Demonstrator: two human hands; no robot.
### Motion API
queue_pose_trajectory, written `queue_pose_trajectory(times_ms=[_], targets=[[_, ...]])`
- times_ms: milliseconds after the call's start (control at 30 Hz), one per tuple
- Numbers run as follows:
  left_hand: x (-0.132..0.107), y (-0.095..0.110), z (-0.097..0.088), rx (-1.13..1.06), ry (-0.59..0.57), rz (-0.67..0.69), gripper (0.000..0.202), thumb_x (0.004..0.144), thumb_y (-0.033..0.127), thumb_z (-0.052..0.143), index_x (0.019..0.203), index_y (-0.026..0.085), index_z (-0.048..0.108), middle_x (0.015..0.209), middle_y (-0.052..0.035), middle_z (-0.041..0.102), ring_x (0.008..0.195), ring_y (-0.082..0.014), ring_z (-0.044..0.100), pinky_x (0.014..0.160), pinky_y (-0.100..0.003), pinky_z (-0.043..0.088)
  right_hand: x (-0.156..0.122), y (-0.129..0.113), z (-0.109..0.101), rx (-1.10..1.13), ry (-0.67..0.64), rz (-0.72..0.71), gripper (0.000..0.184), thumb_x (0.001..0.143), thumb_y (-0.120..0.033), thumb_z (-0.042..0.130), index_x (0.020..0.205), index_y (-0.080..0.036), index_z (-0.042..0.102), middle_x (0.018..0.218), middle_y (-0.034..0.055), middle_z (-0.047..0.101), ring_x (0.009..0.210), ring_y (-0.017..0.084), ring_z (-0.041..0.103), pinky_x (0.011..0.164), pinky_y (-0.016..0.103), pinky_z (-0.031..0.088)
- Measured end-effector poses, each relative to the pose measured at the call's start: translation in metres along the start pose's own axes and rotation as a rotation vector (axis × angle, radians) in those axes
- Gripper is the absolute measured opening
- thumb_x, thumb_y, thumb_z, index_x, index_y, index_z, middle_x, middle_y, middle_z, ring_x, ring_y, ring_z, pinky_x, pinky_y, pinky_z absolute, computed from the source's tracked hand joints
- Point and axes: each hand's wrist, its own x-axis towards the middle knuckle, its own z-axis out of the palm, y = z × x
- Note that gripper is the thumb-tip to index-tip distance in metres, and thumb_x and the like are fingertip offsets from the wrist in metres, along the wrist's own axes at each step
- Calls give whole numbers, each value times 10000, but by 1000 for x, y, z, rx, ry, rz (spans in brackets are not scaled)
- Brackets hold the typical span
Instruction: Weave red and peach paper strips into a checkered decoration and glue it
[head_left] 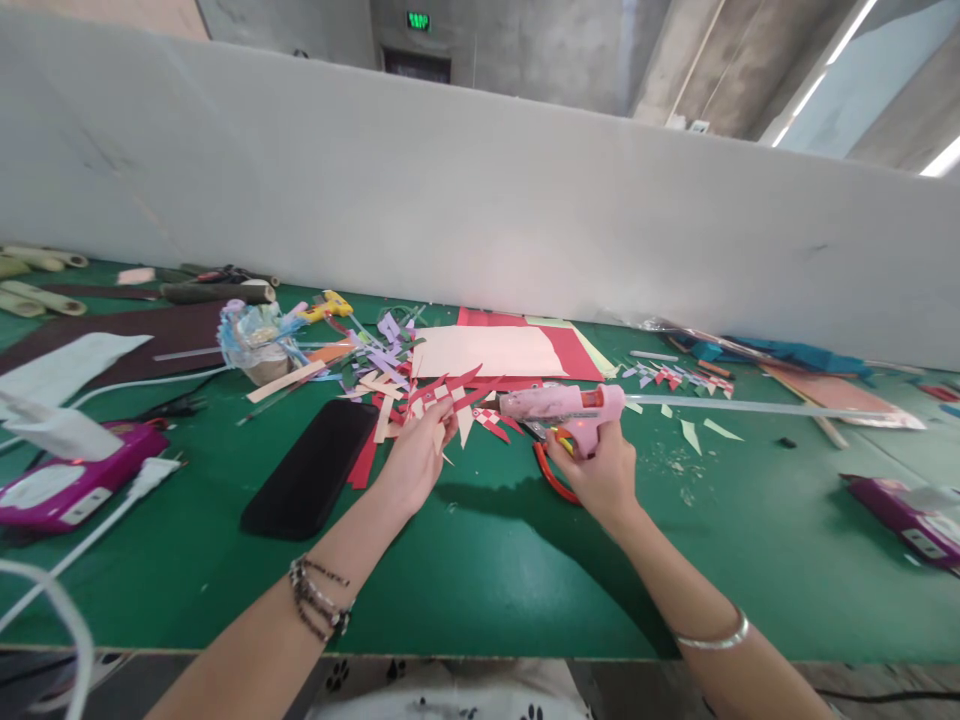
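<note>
In my right hand [600, 470] is a pink hot glue gun [551, 403], its nozzle pointing left and a long clear glue stick [720, 402] running out of its back. My left hand [420, 450] is closed on a red and cream woven paper piece [442, 395] with pointed strips. The nozzle is close to the piece; whether they touch I cannot tell. Red-handled scissors [553, 475] lie partly hidden under my right hand. Behind both hands are a cream paper sheet [487, 352] and red sheets [577, 355].
A black phone [311, 470] lies left of my left hand. Purple power strips [82, 480] with white cords sit at both sides. Paper scraps [386, 345], a yellow glue gun [328, 306] and a stuffed cup [262, 345] are at the back left. A white partition [480, 210] stands behind the green table [480, 580].
</note>
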Motion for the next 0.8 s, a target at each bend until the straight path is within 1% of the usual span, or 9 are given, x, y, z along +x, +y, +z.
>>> queue_pose_trajectory(times_ms=[100,200,333,400,500,667,800], targets=[[0,-1,0,12,24,-25,168,645,115,664,594,162,511,551,58,501,539,-47,465,541,-161,388,-1,1,1,-26,8,-41,390,687,-485,531,915,-169,525,518,11,565,439,184,539,439,268,391],[-2,-1,1,-13,77,-22,176,628,79,666,619,168,515,572,60,530,554,-50,494,552,-164,409,-2,4,2,-60,33,-70,360,694,-483,527,873,-171,526,500,6,547,418,182,524,418,267,369],[-5,1,5,-54,122,-28,195,643,34,636,624,177,504,555,71,526,558,-45,505,578,-158,430,-3,6,3,-83,46,-87,329,703,-478,513,843,-180,513,476,-12,515,386,173,496,405,269,351],[-5,2,5,-49,117,-39,199,651,37,631,608,175,495,554,69,520,558,-42,499,581,-151,428,-3,6,3,-83,46,-90,315,703,-476,505,826,-186,504,469,-16,505,379,172,490,402,270,347],[-4,2,4,-22,84,-62,197,654,84,652,582,167,488,553,61,508,557,-44,483,563,-150,416,-3,7,3,-94,48,-91,288,695,-466,497,809,-201,494,474,-16,505,391,177,497,409,274,349],[-3,1,1,-22,60,-49,216,607,114,697,578,171,491,537,72,486,544,-45,473,549,-153,411,-3,9,3,-97,45,-104,263,705,-449,488,812,-208,482,468,-24,486,394,179,496,411,273,342],[-5,3,2,-21,45,-90,249,593,135,712,544,164,470,543,65,494,531,-37,478,551,-143,419,-2,10,3,-88,19,-80,251,701,-453,484,788,-218,469,459,-33,467,387,174,481,408,270,332]])
